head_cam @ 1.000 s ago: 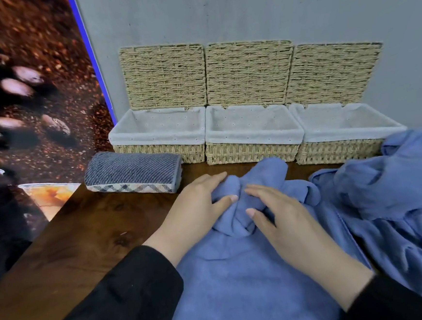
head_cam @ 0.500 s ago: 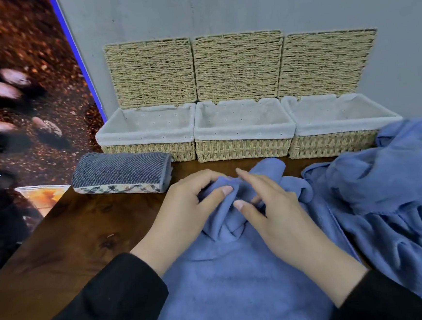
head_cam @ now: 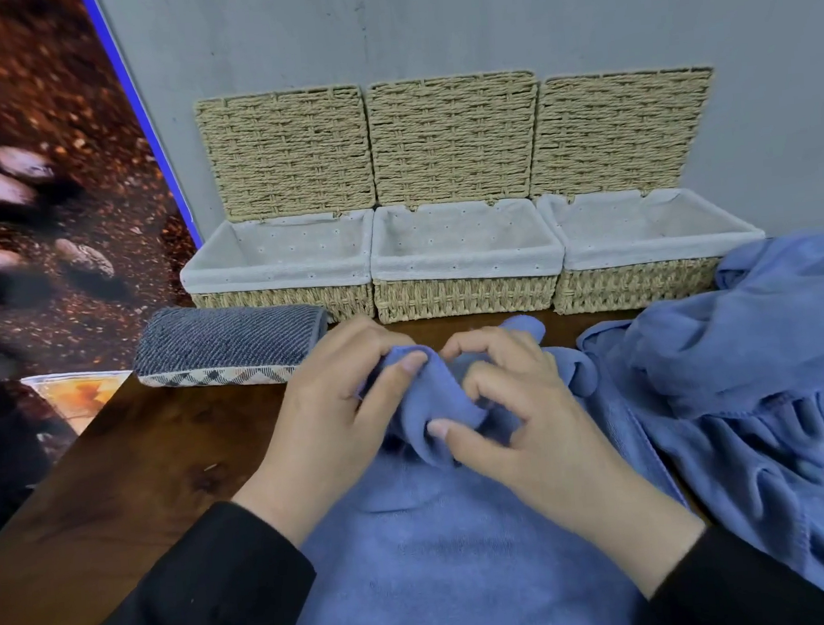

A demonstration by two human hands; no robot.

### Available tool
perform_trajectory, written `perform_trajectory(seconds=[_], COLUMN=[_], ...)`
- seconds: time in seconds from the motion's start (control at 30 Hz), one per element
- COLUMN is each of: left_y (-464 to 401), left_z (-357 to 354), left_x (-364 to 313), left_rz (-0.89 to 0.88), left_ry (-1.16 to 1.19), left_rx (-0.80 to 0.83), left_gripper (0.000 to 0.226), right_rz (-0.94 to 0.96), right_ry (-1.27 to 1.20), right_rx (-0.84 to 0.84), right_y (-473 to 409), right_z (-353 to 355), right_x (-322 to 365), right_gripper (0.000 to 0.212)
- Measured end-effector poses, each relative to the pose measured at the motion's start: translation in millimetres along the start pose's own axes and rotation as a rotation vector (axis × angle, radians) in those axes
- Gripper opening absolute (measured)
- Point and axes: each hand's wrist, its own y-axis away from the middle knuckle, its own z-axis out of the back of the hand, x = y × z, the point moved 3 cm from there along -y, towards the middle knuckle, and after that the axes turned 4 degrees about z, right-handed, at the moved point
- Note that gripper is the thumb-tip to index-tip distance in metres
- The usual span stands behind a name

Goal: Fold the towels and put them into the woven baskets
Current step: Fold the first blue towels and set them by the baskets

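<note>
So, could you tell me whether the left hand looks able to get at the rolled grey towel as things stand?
Probably yes: the rolled grey towel lies just beyond the left hand, with nothing between. But that hand pinches the blue towel and must release it first.

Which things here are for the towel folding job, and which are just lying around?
For the job:
- soft blue towel, pinched by the left hand and right hand
- crumpled blue towels
- folded dark grey ribbed towel
- three woven straw baskets with white liners

Just there:
- dark wooden table
- coffee bean poster
</note>
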Motion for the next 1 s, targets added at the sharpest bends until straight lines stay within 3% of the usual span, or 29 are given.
perform_trajectory(seconds=[0.1, 0.27, 0.37, 0.5, 0.63, 0.7, 0.77, 0.87, 0.93, 1.0], left_y=[-2.2, -3.8, -3.0, 1.7, -4.7, -12.5, -23.2, -46.0, -62.4, -75.2], left_z=[9.2, 26.2, 34.2, 46.5, 64.9, 76.9, 88.7, 101.0, 110.2, 118.8], left_x=[5.4, 13.7, 18.9, 26.5, 22.7, 16.2, 7.6, -11.4, -25.2, -39.5], left_rz=[0.050, 0.183, 0.309, 0.489, 0.575, 0.585, 0.602, 0.614, 0.540, 0.455], left_ry=[-0.042, -0.060, -0.035, 0.083, 0.156, 0.227, 0.324, 0.569, 0.595, 0.524], left_rx=[-0.097, -0.286, -0.294, -0.268, -0.248, -0.264, -0.261, -0.207, -0.231, -0.300], left_gripper=[0.015, 0.012, 0.029, 0.027, 0.033, 0.030, 0.025, 0.021, 0.017, 0.016], right_rz=[0.109, -0.055, -0.164, -0.296, -0.300, -0.315, -0.319, -0.369, -0.351, -0.280], right_ry=[0.065, 0.187, 0.302, 0.408, 0.481, 0.494, 0.436, 0.082, -0.173, -0.201], right_rx=[0.041, 0.138, 0.110, 0.082, 0.011, -0.071, -0.171, -0.355, -0.478, -0.571], right_y=[1.9, 6.2, 7.3, 14.3, 16.7, 15.1, 8.9, -6.3, -16.9, -23.9], right_z=[3.5, 9.9, 34.3, 76.5, 116.1, 134.2, 149.4, 167.2, 178.0, 190.1], right_x=[1.7, -11.7, -14.6, -13.0, 1.9, 9.0, 21.0, 36.1, 44.4, 50.6], right_gripper=[0.039, 0.041, 0.029, 0.022, 0.041, 0.038, 0.031, 0.024, 0.023, 0.017])
